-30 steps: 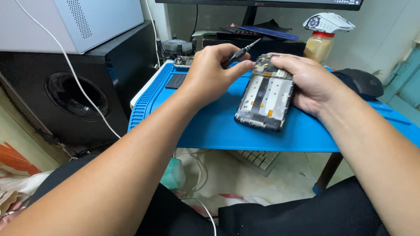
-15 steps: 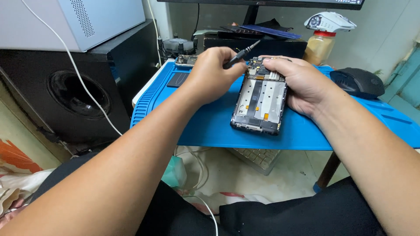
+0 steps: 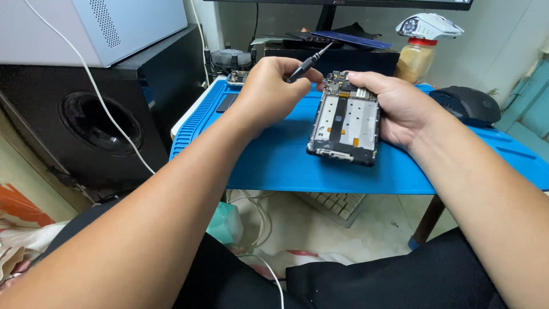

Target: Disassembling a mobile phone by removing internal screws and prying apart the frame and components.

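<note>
A blue mat (image 3: 286, 166) is spread over the surface, and an opened phone (image 3: 346, 123) lies on it with its back cover already off and the inner frame bared; boards and shields are judged not yet removed. Its right edge is grasped by the right hand (image 3: 400, 109). A slim screwdriver (image 3: 303, 66) is pinched in the left hand (image 3: 269, 86), tip pointing away from the phone's top.

On the blue repair mat (image 3: 286, 166), the right hand (image 3: 400, 106) grips an opened phone (image 3: 346, 123) near the mat's front edge; the left hand (image 3: 269, 88) holds a screwdriver (image 3: 306, 62) above its top end.
</note>
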